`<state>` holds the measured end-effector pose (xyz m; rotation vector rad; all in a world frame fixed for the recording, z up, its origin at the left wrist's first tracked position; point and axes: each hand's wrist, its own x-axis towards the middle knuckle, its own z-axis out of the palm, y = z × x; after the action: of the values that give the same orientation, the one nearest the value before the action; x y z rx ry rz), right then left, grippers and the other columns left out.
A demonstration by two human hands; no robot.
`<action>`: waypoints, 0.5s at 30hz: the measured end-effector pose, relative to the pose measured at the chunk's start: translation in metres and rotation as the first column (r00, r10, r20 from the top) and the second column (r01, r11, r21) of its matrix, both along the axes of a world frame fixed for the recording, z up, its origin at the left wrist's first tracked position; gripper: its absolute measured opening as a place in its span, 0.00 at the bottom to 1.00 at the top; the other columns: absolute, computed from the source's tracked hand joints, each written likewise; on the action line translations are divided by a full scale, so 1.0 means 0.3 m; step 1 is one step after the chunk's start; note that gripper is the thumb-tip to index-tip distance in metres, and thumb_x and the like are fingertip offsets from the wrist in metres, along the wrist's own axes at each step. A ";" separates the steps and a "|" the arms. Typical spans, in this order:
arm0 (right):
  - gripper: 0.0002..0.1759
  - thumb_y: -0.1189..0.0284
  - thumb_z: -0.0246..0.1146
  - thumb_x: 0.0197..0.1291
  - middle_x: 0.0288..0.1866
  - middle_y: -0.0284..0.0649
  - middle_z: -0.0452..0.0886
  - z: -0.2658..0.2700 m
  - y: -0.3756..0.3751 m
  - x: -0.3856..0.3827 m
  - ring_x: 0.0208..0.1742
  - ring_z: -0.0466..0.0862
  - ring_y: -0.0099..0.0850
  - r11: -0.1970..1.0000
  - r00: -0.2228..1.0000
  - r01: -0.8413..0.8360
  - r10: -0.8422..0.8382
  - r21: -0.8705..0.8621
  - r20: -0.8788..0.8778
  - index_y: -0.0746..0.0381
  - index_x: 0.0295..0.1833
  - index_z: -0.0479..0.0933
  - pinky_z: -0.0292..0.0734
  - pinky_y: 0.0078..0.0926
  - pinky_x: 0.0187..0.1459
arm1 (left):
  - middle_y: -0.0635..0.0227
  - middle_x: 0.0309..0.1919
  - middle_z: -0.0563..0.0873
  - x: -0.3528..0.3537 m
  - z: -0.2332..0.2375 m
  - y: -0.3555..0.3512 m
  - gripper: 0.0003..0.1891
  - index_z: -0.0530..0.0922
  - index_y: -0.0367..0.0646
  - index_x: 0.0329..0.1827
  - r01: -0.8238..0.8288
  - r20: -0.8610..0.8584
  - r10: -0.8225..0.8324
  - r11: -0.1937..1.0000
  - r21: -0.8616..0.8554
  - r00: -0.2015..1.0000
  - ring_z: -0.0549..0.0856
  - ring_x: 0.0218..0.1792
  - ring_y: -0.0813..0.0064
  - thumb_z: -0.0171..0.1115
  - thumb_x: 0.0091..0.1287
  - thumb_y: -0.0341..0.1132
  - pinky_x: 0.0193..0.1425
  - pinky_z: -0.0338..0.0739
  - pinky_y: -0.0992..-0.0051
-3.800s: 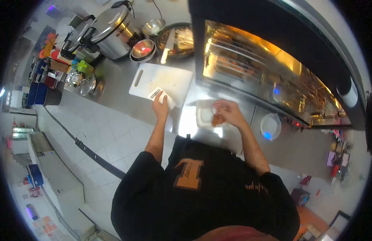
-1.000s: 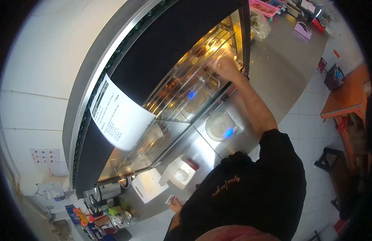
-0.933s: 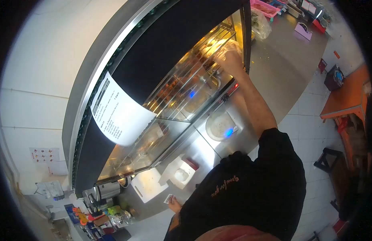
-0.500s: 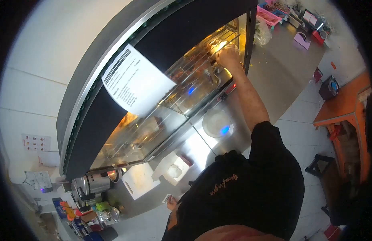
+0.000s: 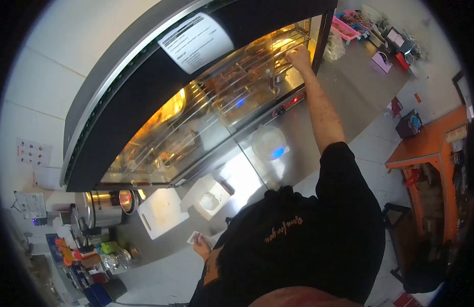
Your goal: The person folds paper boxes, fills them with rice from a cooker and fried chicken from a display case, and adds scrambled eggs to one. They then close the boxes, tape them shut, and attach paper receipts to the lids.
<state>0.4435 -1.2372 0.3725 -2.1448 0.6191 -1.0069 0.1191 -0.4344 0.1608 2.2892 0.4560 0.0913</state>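
My right hand (image 5: 298,57), its fingers curled closed, is at the right end of a lit glass food display case (image 5: 206,140). What those fingers grip is hidden. Browned food (image 5: 229,84) lies on trays behind the glass near it. Low on the left, beside my body, my left hand (image 5: 201,248) pinches a small white card (image 5: 193,237). A white open box (image 5: 210,198) with a round pale item in it is on the counter in front of that hand. Left of the box lies a white cutting board (image 5: 163,214).
A round pale lid or plate (image 5: 269,142) lies on the steel counter below the case. A steel pot (image 5: 101,209) stands at left. At the far right are a pink basket (image 5: 345,29), a tape dispenser (image 5: 382,62) and an orange table (image 5: 426,146).
The view has shifted, so the case's paper sheet sits higher and more of the inside shows. My right hand stays closed at the case's right end; my left hand still pinches the card.
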 end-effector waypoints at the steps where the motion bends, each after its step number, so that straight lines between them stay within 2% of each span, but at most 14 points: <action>1: 0.13 0.70 0.68 0.48 0.30 0.51 0.85 0.044 0.024 -0.037 0.33 0.87 0.38 0.995 0.999 0.043 -0.045 0.091 0.020 0.70 0.36 0.84 0.80 0.34 0.38 | 0.48 0.50 0.86 0.015 0.048 -0.030 0.14 0.82 0.31 0.52 0.016 0.018 -0.017 0.999 0.032 1.000 0.83 0.55 0.57 0.61 0.67 0.30 0.64 0.72 0.65; 2: 0.12 0.71 0.68 0.48 0.30 0.49 0.86 0.071 0.050 -0.058 0.34 0.87 0.35 0.980 0.995 0.083 -0.091 0.181 0.034 0.69 0.36 0.84 0.80 0.33 0.39 | 0.48 0.50 0.86 0.015 0.064 -0.034 0.14 0.82 0.31 0.52 -0.002 0.022 0.001 1.000 0.026 1.000 0.83 0.55 0.57 0.60 0.67 0.30 0.64 0.72 0.65; 5: 0.07 0.78 0.67 0.51 0.36 0.43 0.87 -0.042 0.022 -0.081 0.39 0.86 0.30 0.916 0.902 -0.017 -0.159 0.400 0.402 0.69 0.37 0.84 0.81 0.29 0.42 | 0.49 0.50 0.86 0.012 0.080 -0.030 0.14 0.82 0.31 0.52 -0.044 0.026 0.044 0.999 0.008 0.999 0.83 0.54 0.58 0.60 0.68 0.29 0.64 0.72 0.66; 7: 0.08 0.83 0.65 0.57 0.43 0.40 0.86 -0.178 -0.039 -0.106 0.43 0.85 0.29 0.959 0.759 -0.153 -0.041 0.239 0.650 0.68 0.43 0.83 0.80 0.27 0.47 | 0.50 0.49 0.86 -0.004 0.078 -0.013 0.14 0.82 0.31 0.52 -0.056 0.012 0.056 0.998 -0.008 0.998 0.83 0.54 0.59 0.60 0.67 0.29 0.63 0.72 0.67; 9: 0.11 0.82 0.65 0.61 0.46 0.43 0.84 -0.161 0.083 -0.233 0.44 0.85 0.31 0.885 0.726 -0.108 -0.241 0.453 0.644 0.71 0.49 0.79 0.81 0.27 0.49 | 0.50 0.48 0.87 -0.019 0.039 0.034 0.14 0.82 0.30 0.51 -0.037 0.049 0.037 0.999 -0.016 0.998 0.84 0.52 0.60 0.61 0.67 0.31 0.62 0.74 0.67; 11: 0.13 0.79 0.66 0.63 0.48 0.42 0.83 -0.141 0.230 -0.401 0.46 0.85 0.32 0.760 0.729 -0.270 -0.240 0.592 0.641 0.69 0.52 0.78 0.82 0.27 0.51 | 0.50 0.47 0.87 -0.026 0.007 0.075 0.15 0.82 0.29 0.51 -0.058 0.063 0.057 0.998 0.012 0.996 0.85 0.51 0.60 0.62 0.68 0.32 0.61 0.74 0.66; 12: 0.13 0.79 0.66 0.63 0.48 0.41 0.83 -0.140 0.320 -0.488 0.46 0.85 0.32 0.680 0.765 -0.393 -0.133 0.620 0.631 0.69 0.52 0.78 0.82 0.27 0.50 | 0.50 0.47 0.87 -0.031 -0.003 0.100 0.15 0.82 0.29 0.51 -0.090 0.053 0.088 0.995 0.043 0.995 0.85 0.50 0.60 0.62 0.68 0.33 0.60 0.75 0.66; 13: 0.13 0.78 0.66 0.63 0.48 0.41 0.83 -0.156 0.424 -0.553 0.46 0.85 0.32 0.564 0.784 -0.505 -0.017 0.653 0.621 0.68 0.52 0.78 0.83 0.28 0.50 | 0.50 0.47 0.87 -0.033 0.006 0.118 0.15 0.82 0.29 0.50 -0.054 0.109 0.048 0.997 0.054 0.993 0.85 0.49 0.60 0.62 0.68 0.34 0.59 0.75 0.66; 14: 0.12 0.76 0.66 0.64 0.48 0.40 0.83 -0.212 0.533 -0.590 0.46 0.85 0.31 0.557 0.838 -0.520 0.186 0.647 0.513 0.67 0.52 0.79 0.83 0.28 0.50 | 0.50 0.47 0.87 -0.026 0.026 0.115 0.15 0.82 0.30 0.51 -0.086 0.117 0.086 0.996 0.000 0.989 0.85 0.50 0.60 0.62 0.69 0.33 0.59 0.75 0.67; 15: 0.11 0.75 0.66 0.64 0.47 0.39 0.83 -0.269 0.625 -0.620 0.46 0.85 0.29 0.549 0.841 -0.541 0.377 0.637 0.388 0.66 0.51 0.79 0.82 0.29 0.50 | 0.51 0.47 0.87 -0.020 0.010 0.132 0.15 0.82 0.32 0.53 -0.089 0.144 0.088 0.996 0.001 0.986 0.85 0.51 0.62 0.61 0.69 0.33 0.60 0.75 0.68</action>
<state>0.2576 -1.0497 0.2918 -1.3301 0.2393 -0.5246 0.1131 -0.3950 0.1637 2.2506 0.4820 0.3010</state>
